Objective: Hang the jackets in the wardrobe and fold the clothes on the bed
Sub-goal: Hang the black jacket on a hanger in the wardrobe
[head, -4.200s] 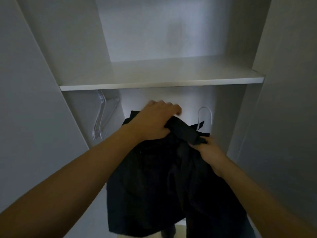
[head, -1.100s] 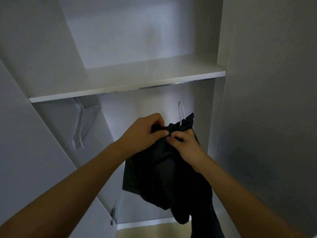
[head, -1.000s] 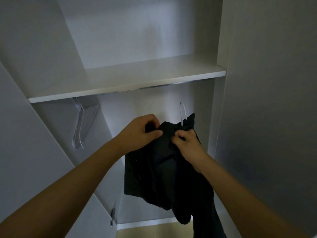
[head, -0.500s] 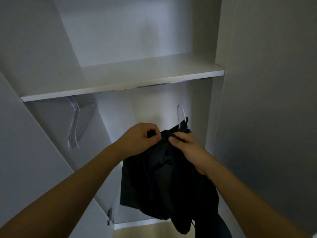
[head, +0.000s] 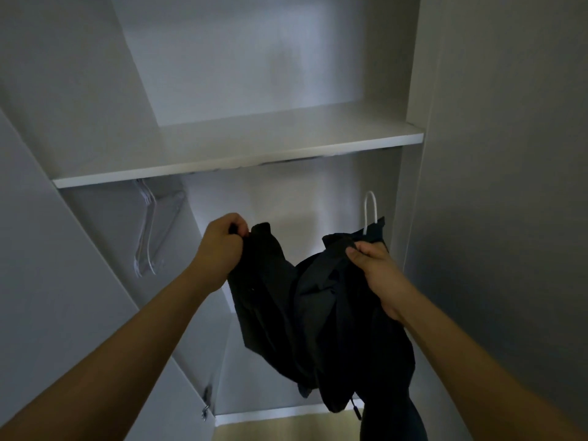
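Note:
A black jacket point(head: 305, 313) hangs between my hands inside the open wardrobe, below the shelf. My left hand point(head: 221, 246) grips its upper left edge, fingers curled round the cloth. My right hand point(head: 372, 265) pinches the collar area on the right. A white hanger hook point(head: 370, 211) rises out of the jacket just above my right hand; the body of the hanger is hidden in the cloth. The jacket's lower part droops toward the wardrobe floor.
A white shelf point(head: 241, 148) spans the wardrobe above my hands. Clear plastic hangers point(head: 148, 237) hang at the left under it. The open left door point(head: 47, 281) and the right side panel point(head: 509, 218) flank the opening. The door's hinge point(head: 206, 399) shows low down.
My hands have moved apart, spreading the top of the jacket. My left hand pulled its edge to the left; my right hand stayed by the hanger hook.

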`<move>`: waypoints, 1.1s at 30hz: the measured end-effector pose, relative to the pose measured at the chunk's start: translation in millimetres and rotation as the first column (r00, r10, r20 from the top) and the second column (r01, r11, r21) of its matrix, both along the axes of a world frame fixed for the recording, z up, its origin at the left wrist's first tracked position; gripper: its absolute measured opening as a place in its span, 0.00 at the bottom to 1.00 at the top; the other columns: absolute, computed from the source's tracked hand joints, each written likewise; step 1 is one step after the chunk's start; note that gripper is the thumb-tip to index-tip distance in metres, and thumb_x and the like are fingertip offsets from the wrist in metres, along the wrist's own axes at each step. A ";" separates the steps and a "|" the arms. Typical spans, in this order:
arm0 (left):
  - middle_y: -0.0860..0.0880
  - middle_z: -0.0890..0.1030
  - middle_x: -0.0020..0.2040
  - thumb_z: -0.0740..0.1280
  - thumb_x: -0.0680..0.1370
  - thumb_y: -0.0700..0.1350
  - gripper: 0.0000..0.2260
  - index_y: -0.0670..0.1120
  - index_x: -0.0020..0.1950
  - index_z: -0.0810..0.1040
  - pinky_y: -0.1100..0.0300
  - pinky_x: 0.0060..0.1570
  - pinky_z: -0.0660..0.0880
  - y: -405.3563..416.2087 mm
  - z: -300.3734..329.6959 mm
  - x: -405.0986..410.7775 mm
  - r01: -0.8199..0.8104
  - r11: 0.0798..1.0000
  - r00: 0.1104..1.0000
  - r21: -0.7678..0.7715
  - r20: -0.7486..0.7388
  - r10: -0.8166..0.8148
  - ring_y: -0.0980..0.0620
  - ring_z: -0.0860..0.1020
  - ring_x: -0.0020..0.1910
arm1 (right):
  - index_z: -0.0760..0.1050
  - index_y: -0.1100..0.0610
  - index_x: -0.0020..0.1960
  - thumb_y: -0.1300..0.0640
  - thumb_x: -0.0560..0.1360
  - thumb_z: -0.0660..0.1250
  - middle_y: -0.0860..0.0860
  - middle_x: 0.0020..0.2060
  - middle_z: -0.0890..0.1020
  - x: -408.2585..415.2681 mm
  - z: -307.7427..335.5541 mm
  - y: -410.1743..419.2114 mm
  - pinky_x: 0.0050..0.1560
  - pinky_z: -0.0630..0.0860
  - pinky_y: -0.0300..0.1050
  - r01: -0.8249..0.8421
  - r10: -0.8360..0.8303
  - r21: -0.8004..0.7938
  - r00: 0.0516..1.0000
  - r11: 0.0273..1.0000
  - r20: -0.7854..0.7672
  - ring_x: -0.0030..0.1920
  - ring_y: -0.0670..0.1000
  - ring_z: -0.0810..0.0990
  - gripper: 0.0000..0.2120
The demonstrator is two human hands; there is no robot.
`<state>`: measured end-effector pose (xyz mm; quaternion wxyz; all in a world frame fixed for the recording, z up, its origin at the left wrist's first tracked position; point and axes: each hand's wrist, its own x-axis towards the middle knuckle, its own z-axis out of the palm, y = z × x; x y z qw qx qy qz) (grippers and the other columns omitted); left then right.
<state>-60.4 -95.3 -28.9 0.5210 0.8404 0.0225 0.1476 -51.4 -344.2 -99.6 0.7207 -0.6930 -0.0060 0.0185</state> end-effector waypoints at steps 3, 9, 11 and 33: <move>0.46 0.74 0.36 0.56 0.70 0.28 0.14 0.45 0.36 0.73 0.59 0.35 0.70 -7.6 2.1 1.2 0.054 0.973 0.993 -0.224 -0.092 -0.076 0.49 0.73 0.36 | 0.75 0.54 0.46 0.54 0.80 0.60 0.57 0.60 0.73 0.4 2.1 4.2 0.62 0.73 0.53 0.015 -0.016 -0.036 1.000 0.999 -0.026 0.57 0.55 0.76 0.07; 0.48 0.74 0.48 0.73 0.74 0.51 0.19 0.44 0.52 0.67 0.62 0.35 0.69 -15.9 -8.3 11.8 0.328 0.683 0.894 0.653 -0.449 0.000 0.53 0.73 0.43 | 0.72 0.52 0.36 0.54 0.79 0.61 0.55 0.52 0.72 -3.8 0.9 4.4 0.53 0.71 0.48 0.074 -0.075 -0.052 0.997 0.996 -0.004 0.48 0.52 0.74 0.13; 0.47 0.72 0.40 0.65 0.78 0.40 0.09 0.44 0.41 0.66 0.64 0.30 0.66 -16.7 -12.3 13.3 0.354 0.562 0.881 0.747 -0.469 0.069 0.54 0.69 0.35 | 0.74 0.53 0.39 0.54 0.80 0.61 0.53 0.53 0.72 -4.9 -1.9 4.0 0.52 0.72 0.46 0.090 -0.090 -0.051 0.996 0.995 -0.001 0.49 0.51 0.75 0.11; 0.47 0.83 0.49 0.63 0.81 0.42 0.09 0.45 0.51 0.83 0.70 0.41 0.74 -15.1 -10.9 -9.9 0.393 0.900 0.879 0.189 -0.366 -0.307 0.50 0.81 0.47 | 0.77 0.63 0.49 0.51 0.80 0.60 0.48 0.51 0.72 -9.0 -11.8 11.2 0.41 0.68 0.38 0.122 -0.127 -0.148 0.992 0.981 -0.023 0.47 0.46 0.74 0.15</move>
